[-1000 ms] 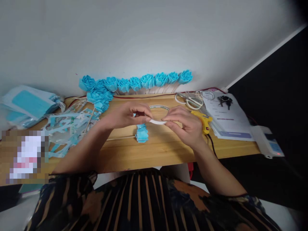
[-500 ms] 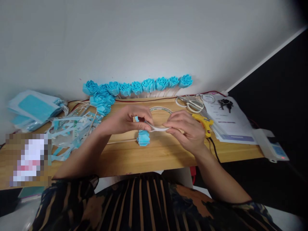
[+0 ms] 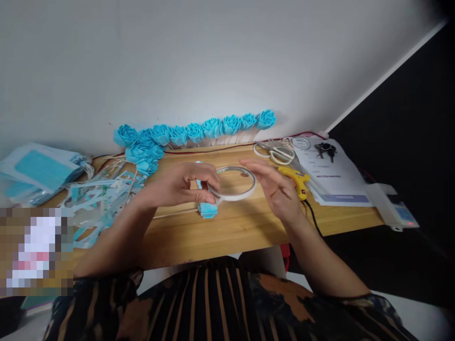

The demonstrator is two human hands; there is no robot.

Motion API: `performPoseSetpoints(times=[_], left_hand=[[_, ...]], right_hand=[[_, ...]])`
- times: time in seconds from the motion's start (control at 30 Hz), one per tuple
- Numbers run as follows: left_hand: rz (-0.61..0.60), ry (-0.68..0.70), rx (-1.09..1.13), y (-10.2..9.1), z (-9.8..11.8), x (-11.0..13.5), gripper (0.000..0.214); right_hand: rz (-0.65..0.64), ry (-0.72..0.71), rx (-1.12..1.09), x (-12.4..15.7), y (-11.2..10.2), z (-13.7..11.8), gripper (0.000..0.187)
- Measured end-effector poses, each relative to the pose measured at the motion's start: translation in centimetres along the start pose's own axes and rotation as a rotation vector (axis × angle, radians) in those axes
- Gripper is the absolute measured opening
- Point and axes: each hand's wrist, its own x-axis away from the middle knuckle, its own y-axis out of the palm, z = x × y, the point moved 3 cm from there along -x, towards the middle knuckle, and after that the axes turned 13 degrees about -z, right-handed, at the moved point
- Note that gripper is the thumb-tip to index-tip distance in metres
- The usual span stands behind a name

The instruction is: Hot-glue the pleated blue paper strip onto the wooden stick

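A narrow roll of white tape point(image 3: 235, 195) is held above the table by my left hand point(image 3: 185, 184), its thumb and fingers pinching the roll's left side. My right hand point(image 3: 279, 189) is at the roll's right side, fingers stretched out and apart from the thumb; whether it touches the roll is hard to make out. Below and behind my left hand lies a partly made blue flower point(image 3: 208, 210) on a thin stick point(image 3: 176, 213), partly hidden by the hand.
Finished blue flowers point(image 3: 195, 132) line the wall. Blue masks point(image 3: 44, 166) and cut strips point(image 3: 87, 203) lie left. Scissors point(image 3: 282, 155), a yellow glue gun point(image 3: 300, 181), papers point(image 3: 330, 182), keys point(image 3: 325, 150) and a white power box point(image 3: 394, 208) are at right.
My right hand has let go of the tape and opened out rightward. The roll has tipped so its ring opening shows more, still in my left hand. The view has shifted slightly.
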Motion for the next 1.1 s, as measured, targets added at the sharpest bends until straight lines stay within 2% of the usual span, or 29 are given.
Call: performPoseSetpoints(times=[0.07, 0.13, 0.23, 0.43, 0.53, 0.63, 0.67, 0.73, 0.8, 0.87, 0.97, 1.03, 1.1], left_hand=[[-0.001, -0.016, -0.012, 0.1, -0.3, 0.0, 0.038], [-0.016, -0.036, -0.035, 0.3, -0.6, 0.0, 0.038], [-0.050, -0.056, -0.069, 0.4, -0.8, 0.0, 0.035], [-0.161, -0.051, -0.042, 0.7, -0.8, 0.1, 0.031], [-0.140, -0.070, -0.079, 1.2, -0.8, -0.2, 0.029], [-0.097, -0.110, -0.137, 1.9, -0.6, -0.6, 0.026], [-0.084, -0.114, -0.145, 2.0, -0.5, -0.7, 0.026], [-0.060, -0.108, -0.149, 1.9, -0.2, -0.8, 0.024], [-0.040, -0.097, -0.153, 1.7, 0.1, -0.7, 0.021], [-0.050, -0.097, -0.165, 1.5, 0.3, -0.5, 0.019], [-0.081, -0.108, -0.184, 1.6, 0.4, -0.2, 0.018], [-0.090, -0.111, -0.194, 1.7, 0.5, -0.1, 0.018], [-0.085, -0.111, -0.205, 1.8, 0.6, 0.0, 0.019]], right_hand=[[-0.053, -0.057, 0.153, -0.2, 0.3, -1.0, 0.047], [-0.101, -0.121, 0.310, -0.4, 0.6, -1.9, 0.031], [-0.148, -0.152, 0.419, -0.3, 1.0, -2.1, 0.011], [-0.182, -0.121, 0.388, 1.0, 0.9, -1.3, 0.013], [-0.201, -0.122, 0.357, 1.6, 1.1, -1.4, 0.012], [-0.173, -0.081, 0.215, 1.7, 0.4, -0.5, 0.017], [-0.139, -0.032, 0.163, 1.6, -0.4, 0.3, 0.020], [-0.062, 0.160, 0.177, 1.3, -2.9, 2.7, 0.026], [0.014, 0.400, 0.326, 0.8, -6.4, 5.6, 0.031], [0.017, 0.607, 0.561, 0.3, -10.0, 8.5, 0.035], [-0.171, 0.923, 0.969, 0.0, -13.8, 12.1, 0.039], [-0.348, 1.084, 1.127, 0.1, -14.9, 13.7, 0.041], [-0.404, 1.142, 1.175, 0.1, -15.1, 14.6, 0.041]])
